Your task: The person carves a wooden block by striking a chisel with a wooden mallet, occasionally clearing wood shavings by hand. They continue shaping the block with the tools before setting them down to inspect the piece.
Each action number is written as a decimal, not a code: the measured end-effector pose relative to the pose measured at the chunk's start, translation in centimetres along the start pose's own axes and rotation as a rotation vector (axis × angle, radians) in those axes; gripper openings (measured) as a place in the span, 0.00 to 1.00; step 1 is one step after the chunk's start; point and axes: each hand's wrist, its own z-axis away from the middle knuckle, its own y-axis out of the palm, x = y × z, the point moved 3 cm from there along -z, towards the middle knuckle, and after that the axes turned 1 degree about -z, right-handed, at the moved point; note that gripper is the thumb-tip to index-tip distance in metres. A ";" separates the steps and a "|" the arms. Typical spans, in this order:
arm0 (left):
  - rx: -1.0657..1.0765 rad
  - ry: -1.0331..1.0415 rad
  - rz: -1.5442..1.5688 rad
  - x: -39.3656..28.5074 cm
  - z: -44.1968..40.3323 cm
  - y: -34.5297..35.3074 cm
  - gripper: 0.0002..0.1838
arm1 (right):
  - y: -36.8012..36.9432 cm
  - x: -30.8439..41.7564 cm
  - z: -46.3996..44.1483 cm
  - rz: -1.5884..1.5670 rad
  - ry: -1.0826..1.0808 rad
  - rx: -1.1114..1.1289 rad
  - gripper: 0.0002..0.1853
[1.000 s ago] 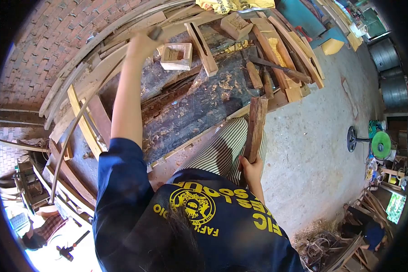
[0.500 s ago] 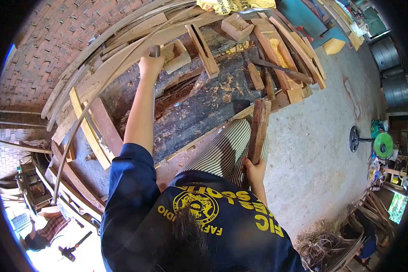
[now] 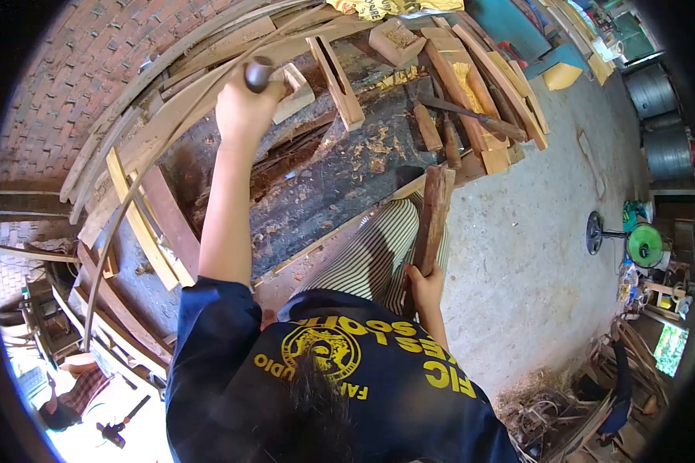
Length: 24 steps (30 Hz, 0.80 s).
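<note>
My left hand (image 3: 243, 108) is closed round a chisel with a dark rounded handle end (image 3: 259, 74); its blade is hidden now. Beside that fist lies a hollowed wooden block (image 3: 295, 94) on the dark workbench (image 3: 316, 208). To its right is a slotted wooden piece (image 3: 336, 85). My right hand (image 3: 425, 289) grips the lower end of a rough wooden stick (image 3: 435, 212), which points up and away in front of my striped trousers, its top near the bench edge.
On the bench's right lie loose wooden-handled tools (image 3: 428, 127), wood shavings and another hollowed block (image 3: 396, 42). Long boards (image 3: 471, 100) line the right end. A green fan (image 3: 643, 245) stands on the floor at right. Another person (image 3: 73, 397) is at lower left.
My left hand has risen toward me and slightly left with the chisel, its handle end now larger in view. The stick in my right hand has barely moved. My view has shifted slightly.
</note>
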 end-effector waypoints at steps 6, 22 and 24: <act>0.075 0.988 0.352 -5.7 4.5 1.4 0.10 | 0.9 -0.7 -0.6 -0.056 -0.023 0.066 0.09; 0.206 1.031 0.493 -3.8 3.0 5.0 0.18 | 2.4 4.2 2.3 -0.366 -0.312 0.190 0.10; 0.197 1.021 0.529 -3.5 2.8 4.8 0.18 | 2.3 5.3 2.1 -0.299 -0.329 0.249 0.11</act>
